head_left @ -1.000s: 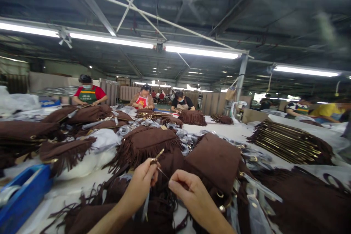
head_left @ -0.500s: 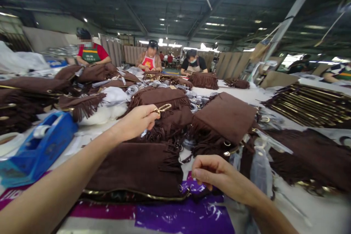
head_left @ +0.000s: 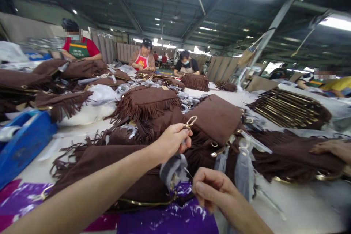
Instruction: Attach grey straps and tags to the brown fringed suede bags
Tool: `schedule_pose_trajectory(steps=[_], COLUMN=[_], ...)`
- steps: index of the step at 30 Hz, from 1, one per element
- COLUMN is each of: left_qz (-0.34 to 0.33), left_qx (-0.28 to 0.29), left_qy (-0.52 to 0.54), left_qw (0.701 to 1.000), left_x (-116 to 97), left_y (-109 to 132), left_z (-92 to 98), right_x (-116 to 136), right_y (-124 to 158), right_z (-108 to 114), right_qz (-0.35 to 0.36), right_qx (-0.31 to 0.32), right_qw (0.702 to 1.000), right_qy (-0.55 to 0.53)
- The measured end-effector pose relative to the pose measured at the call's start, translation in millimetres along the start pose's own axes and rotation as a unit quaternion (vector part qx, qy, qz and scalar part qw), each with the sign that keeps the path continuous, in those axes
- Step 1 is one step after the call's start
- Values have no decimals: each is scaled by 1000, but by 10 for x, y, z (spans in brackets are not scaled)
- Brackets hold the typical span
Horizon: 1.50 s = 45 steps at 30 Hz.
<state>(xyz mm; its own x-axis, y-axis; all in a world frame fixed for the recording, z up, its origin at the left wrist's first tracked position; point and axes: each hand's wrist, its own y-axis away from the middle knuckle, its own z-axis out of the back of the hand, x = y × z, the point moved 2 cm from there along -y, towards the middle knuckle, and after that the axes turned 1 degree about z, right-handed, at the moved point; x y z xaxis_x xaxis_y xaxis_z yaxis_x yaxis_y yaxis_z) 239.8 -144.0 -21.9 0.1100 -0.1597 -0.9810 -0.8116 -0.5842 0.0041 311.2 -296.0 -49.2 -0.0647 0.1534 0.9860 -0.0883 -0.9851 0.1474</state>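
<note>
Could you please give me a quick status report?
Left hand holding gold clasp. Right hand pinching thin item. Grey plastic-wrapped bundle partly covering brown bag.

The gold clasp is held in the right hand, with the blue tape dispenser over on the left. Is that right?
Not quite: the head view shows the gold clasp held in the left hand, with the blue tape dispenser over on the left.

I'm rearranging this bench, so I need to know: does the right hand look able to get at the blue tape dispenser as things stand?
Probably not easily: the left forearm crosses between the right hand and the tape dispenser, and the right hand appears to pinch a thin, needle-like thing.
</note>
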Motion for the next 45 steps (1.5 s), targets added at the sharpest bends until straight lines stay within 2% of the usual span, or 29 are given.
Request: schedule_pose_trajectory(steps=[5,8,13,17,20,23,26,28,29,32,33,34,35,36,37,40,41,43,45], left_qz=[-78,-116,-149,-175,-181,-152,-148,-192,-231,-339,-355,-367,-376,-381,-385,-385,-377,-328,-239], left_qx=[-25,-21,-60,-61,-25,16,-8,-40,-53,-83,-85,-80,-73,-62,-54,-25,4,94,176], left_qy=[-142,-227,-302,-284,-205,-121,-155,-261,-331,-524,-559,-579,-590,-594,-594,-586,-583,-586,-612], left_qw=[986,967,940,941,962,981,977,945,913,777,745,723,711,706,704,713,720,735,733], left_x=[-35,-66,-47,-28,-15,-16,-97,-222,-301,-545,-617,-686,-752,-817,-882,-1059,-1088,-1048,-847], left_y=[83,151,236,259,270,248,196,185,199,310,357,404,449,492,534,683,751,925,1135], left_z=[136,88,-17,-72,-138,-201,-208,-190,-186,-220,-251,-295,-347,-402,-450,-469,-417,-219,84], right_x=[-83,27,250,288,292,315,327,335,345,407,437,473,512,554,596,696,721,759,772], right_y=[-112,-230,-313,-344,-383,-407,-384,-317,-264,-85,-42,-15,-5,-10,-23,-51,-36,44,154], right_z=[177,183,153,152,159,166,173,186,191,154,126,92,56,19,-14,-64,-52,46,218], right_qz=[42,85,116,129,156,173,175,211,246,383,426,460,482,493,492,456,448,434,423], right_qx=[-132,-167,-195,-216,-219,-221,-231,-290,-338,-458,-470,-470,-460,-442,-423,-369,-359,-379,-388], right_qw=[990,982,973,967,962,958,952,915,876,715,669,636,617,615,627,707,728,753,787], right_qy=[21,26,41,39,40,56,101,187,240,363,387,404,418,429,432,396,374,319,226])
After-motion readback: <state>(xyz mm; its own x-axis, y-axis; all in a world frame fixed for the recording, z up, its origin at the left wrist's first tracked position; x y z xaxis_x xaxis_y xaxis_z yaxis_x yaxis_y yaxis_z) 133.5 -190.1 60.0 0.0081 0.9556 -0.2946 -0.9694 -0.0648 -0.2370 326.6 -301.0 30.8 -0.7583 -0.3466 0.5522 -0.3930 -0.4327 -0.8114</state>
